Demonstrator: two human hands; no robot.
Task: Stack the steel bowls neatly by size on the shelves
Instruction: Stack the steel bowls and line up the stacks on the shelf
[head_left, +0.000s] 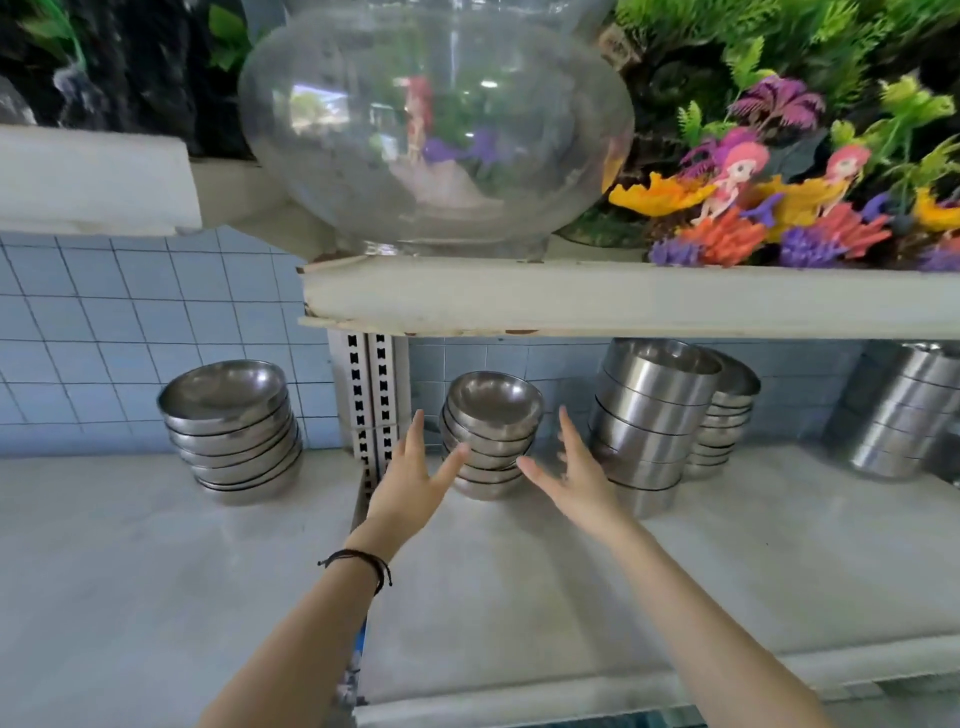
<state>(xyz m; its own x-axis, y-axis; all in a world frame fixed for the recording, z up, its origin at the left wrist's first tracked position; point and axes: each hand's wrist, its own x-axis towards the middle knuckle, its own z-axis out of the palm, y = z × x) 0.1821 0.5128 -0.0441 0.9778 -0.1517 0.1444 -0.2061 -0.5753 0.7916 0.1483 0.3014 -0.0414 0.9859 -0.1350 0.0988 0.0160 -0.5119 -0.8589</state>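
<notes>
1. Fingers (415, 431) of our left hand (415, 483) and our right hand (579, 478) are straight and spread, grasping nothing. The palms face each other across the middle stack (493, 415), which we judge is so that we can cup it from both sides.
2. At far left, the wide-bowl stack (231, 431) stands alone on the left shelf (130, 571), leaning slightly, with its size kept to itself.
3. A slotted upright (371, 395) separates the two bays.
4. The middle stack of smaller bowls sits towards the back of the right shelf (519, 597), between our hands. Our thumbs are close to its sides, but we cannot tell whether they touch. It tilts, so it likely needs squaring.
5. Just to its right rises the tall stack (649, 415) of straight-sided bowls, with a shorter stack (730, 410) behind it. Another stack (904, 410) stands well apart.
6. A glass fishbowl (436, 130) sits on the shelf overhead, so we think any lift should stay low.
</notes>
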